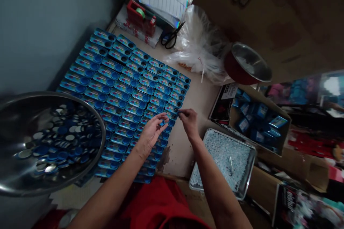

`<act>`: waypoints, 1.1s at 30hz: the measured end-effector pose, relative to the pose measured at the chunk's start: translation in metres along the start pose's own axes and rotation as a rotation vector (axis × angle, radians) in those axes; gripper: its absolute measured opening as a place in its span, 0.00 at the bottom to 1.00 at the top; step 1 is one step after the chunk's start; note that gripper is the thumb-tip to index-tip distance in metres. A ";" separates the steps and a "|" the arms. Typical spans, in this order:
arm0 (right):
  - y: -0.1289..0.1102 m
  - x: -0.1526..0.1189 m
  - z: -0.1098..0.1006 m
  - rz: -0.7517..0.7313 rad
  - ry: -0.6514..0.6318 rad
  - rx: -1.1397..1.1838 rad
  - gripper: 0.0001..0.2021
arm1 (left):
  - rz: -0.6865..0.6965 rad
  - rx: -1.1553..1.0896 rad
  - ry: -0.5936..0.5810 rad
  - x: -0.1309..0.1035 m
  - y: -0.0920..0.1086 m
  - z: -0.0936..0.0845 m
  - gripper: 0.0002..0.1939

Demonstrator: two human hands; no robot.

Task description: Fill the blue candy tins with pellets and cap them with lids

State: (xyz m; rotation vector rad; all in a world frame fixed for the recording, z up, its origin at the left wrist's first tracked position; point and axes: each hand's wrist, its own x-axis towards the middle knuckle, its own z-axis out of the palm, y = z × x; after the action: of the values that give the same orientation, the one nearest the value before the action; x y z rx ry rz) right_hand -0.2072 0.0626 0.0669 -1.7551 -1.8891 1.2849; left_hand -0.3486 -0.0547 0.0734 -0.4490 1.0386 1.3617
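Observation:
Rows of small blue tins (125,87), each with a printed label and a round spot at one end, cover the table. Some of those spots hold a blue disc, while others show a dark hole. My left hand (152,130) is over the lower right rows, fingers curled around a blue round cap (162,123). At the right edge of the rows, my right hand (189,120) pinches a small dark blue disc, apparently another cap (180,113), against or just above a tin's end. The fingers partly hide it.
On the left, a steel bowl (100,128) contains many blue and silver caps. A tray (252,154) of small pale pieces lies right of my right arm, below a carton (286,125) of blue packs. Scissors (172,37), a red tape dispenser (135,16) and a red bowl (236,66) stand farther back.

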 end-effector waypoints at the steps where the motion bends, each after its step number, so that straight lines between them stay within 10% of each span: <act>1: -0.004 0.009 0.000 -0.053 0.020 -0.156 0.10 | 0.020 0.028 -0.003 -0.001 0.004 0.000 0.16; 17: -0.006 0.035 0.010 0.033 -0.185 -0.714 0.11 | 0.280 0.180 0.073 0.010 -0.001 -0.003 0.14; 26: -0.022 -0.037 0.038 -0.300 -0.116 -0.151 0.08 | 0.216 0.028 0.046 0.001 -0.011 0.005 0.20; 33: -0.020 -0.044 0.035 -0.273 -0.189 -0.064 0.12 | 0.240 -0.041 0.055 0.010 -0.027 0.032 0.21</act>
State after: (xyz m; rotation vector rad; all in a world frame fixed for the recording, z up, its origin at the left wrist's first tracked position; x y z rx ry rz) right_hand -0.2350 0.0103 0.0775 -1.3815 -2.2046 1.3376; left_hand -0.3141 -0.0291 0.0738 -0.4035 1.1391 1.5934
